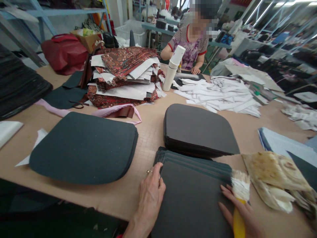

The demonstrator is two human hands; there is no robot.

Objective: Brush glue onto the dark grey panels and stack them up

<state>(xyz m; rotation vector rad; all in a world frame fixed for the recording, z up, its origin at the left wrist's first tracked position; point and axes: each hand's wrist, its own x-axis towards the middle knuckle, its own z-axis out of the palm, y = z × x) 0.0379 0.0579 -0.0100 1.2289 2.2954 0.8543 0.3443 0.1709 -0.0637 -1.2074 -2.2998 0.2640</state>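
My left hand (150,195) lies on the left edge of a fanned stack of dark grey sheets (190,195) in front of me, fingers together and pressing down; a ring shows on one finger. My right hand (241,213) is closed round the yellow handle of a glue brush (239,198), whose white bristles rest at the right edge of the same stack. Behind it sits a second pile of dark rounded pieces (198,130). A larger dark green rounded pile (84,148) lies to the left.
A stained, glue-crusted paper (274,178) lies at the right. Farther back are a heap of red patterned pieces (123,72), a white bottle (173,67), scattered white strips (223,96) and a red bag (63,53). A person in a striped top (190,43) works across the table.
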